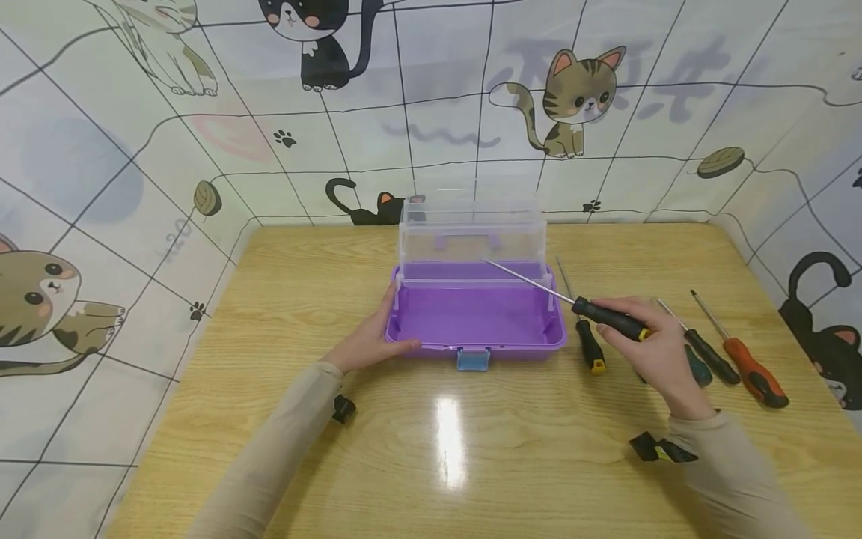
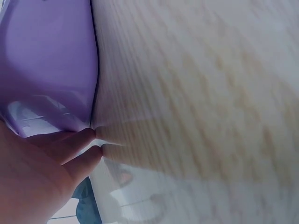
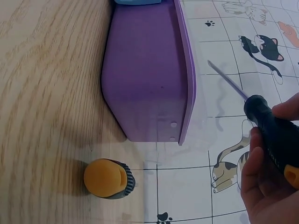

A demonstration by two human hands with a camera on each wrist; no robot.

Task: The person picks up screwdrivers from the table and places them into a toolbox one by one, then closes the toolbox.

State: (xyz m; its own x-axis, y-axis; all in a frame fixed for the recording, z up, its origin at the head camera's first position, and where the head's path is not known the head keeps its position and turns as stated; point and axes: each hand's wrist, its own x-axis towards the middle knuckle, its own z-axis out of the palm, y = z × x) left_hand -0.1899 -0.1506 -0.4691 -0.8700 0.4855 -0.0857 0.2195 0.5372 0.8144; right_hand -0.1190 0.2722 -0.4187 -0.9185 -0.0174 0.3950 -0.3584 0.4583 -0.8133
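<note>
A purple toolbox [image 1: 474,314] with its clear lid [image 1: 471,232] raised stands on the table, its inside bare. My left hand [image 1: 370,337] holds the box's left end, thumb at the front rim and fingers along the side; in the left wrist view its fingertips reach down to the tabletop. My right hand [image 1: 649,340] grips the black handle of a long screwdriver [image 1: 609,318] with a yellow-marked end. Its thin metal shaft points left, above the right part of the box.
Right of the box lies another black-handled screwdriver [image 1: 590,348]. Farther right are a teal-handled one [image 1: 698,367], a black one [image 1: 714,358] and an orange one [image 1: 750,367]. A cat-patterned wall covering [image 1: 444,142] borders the wooden table [image 1: 303,277] at the back and sides.
</note>
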